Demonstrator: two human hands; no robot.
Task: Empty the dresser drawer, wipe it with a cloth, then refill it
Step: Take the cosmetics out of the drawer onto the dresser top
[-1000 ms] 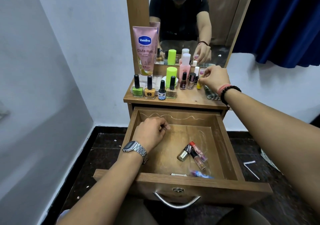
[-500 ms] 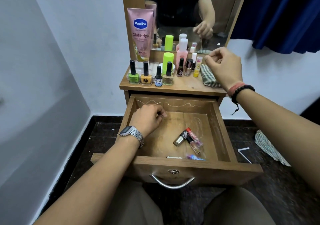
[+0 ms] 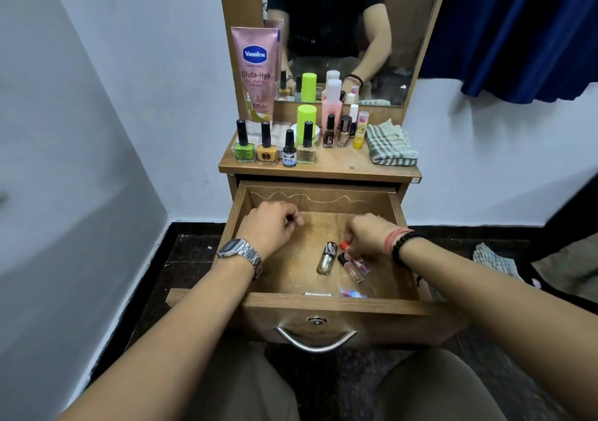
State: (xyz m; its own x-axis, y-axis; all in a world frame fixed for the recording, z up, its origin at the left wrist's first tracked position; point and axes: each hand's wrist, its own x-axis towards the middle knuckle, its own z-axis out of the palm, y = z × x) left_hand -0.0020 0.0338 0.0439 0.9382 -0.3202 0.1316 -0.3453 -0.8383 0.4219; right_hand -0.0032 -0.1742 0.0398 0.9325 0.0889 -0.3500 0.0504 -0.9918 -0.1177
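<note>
Dresser drawer, wood, pulled fully open below the dresser top, metal handle on its front. Contents of drawer: one clear bottle with dark cap lying on the floor of the drawer at centre; just to its right, a red-capped tube and a second small clear bottle lying close together; against the front wall, a small white item and a crumpled clear wrapper with blue and pink inside, details too blurred to tell. Left hand, wristwatch on the wrist, inside the drawer at rear left, fingers curled into a loose fist; whether anything is pinched in them cannot be told. Right hand, beaded bracelet and red thread at the wrist, lowered into the drawer at right, fingertips closing on the red-capped tube. Dresser top holds: pink Vaseline tube standing at rear left; front row of four nail polish bottles, green, orange, a small dark one and a pale one; behind them a lime-green capped container, a pink bottle with white cap, further small bottles and a yellow-based tube. Folded checked cloth at the right end of the top, apart from the drawer. Mirror behind. A second checked cloth lies on the dark floor at right.
</note>
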